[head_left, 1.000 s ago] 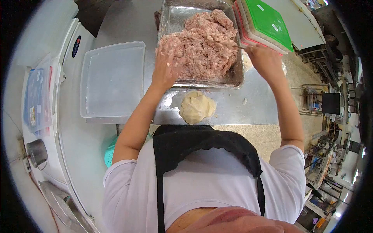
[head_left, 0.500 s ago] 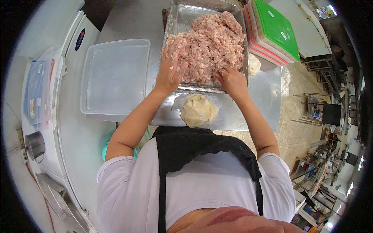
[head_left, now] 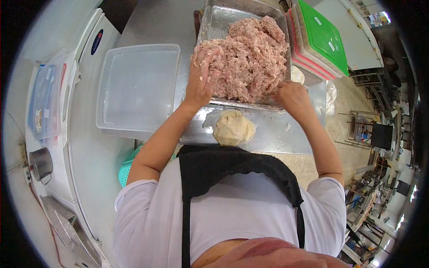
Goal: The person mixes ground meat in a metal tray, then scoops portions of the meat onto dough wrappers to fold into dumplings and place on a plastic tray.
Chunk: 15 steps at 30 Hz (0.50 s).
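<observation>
A heap of raw minced meat (head_left: 250,62) fills much of a metal tray (head_left: 222,15). My left hand (head_left: 202,82) lies along the left side of the heap, fingers stretched out and coated with bits of meat. At the tray's near right corner is my right hand (head_left: 292,96), its fingers bent together by the rim. What they hold, if anything, is hidden. Between my forearms, a pale lump of dough (head_left: 233,127) rests on the steel table (head_left: 277,134), close to its front edge.
A translucent plastic lid or shallow container (head_left: 138,87) lies left of the tray. Stacked containers with a green lid (head_left: 324,38) stand at the right, a pale round piece (head_left: 298,76) beside them. A white freezer (head_left: 89,134) and a turquoise basket (head_left: 127,167) are at the left.
My right hand has moved from the meat's near edge rightward to the tray's corner. My left hand stays against the meat. The whole view has shifted slightly.
</observation>
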Available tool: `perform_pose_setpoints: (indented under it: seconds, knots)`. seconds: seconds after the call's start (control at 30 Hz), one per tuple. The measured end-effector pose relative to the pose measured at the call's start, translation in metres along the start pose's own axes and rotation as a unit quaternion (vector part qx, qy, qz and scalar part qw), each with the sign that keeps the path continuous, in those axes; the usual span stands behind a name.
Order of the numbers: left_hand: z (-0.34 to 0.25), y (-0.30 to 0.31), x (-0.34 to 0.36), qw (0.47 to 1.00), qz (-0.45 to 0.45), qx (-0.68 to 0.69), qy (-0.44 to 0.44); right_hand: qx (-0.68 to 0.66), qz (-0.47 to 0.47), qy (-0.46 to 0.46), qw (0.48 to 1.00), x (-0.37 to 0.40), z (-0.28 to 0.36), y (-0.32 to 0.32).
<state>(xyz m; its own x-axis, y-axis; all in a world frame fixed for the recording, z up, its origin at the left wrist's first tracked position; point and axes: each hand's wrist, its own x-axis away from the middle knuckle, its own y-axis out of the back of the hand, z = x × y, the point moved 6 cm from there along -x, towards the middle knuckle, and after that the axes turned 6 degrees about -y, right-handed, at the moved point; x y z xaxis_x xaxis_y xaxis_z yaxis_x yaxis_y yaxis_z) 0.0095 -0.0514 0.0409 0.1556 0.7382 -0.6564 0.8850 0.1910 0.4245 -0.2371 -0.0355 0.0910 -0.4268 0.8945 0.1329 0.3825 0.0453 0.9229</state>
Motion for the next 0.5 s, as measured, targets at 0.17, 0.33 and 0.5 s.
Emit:
perform_pose_setpoints:
  seconds: [0.17, 0.33, 0.5]
  knots:
    - [-0.002, 0.001, -0.003, 1.000, -0.008, 0.021, -0.005, -0.194, -0.004, -0.058, 0.979, -0.015, 0.044, -0.040]
    - [-0.004, 0.005, -0.002, 1.000, -0.021, 0.014, 0.017, -0.355, -0.016, -0.129, 0.926, -0.028, 0.056, -0.055]
    - [-0.002, 0.002, -0.001, 1.000, -0.009, -0.009, 0.017, -0.508, -0.122, -0.233, 0.820, -0.034, 0.020, -0.048]
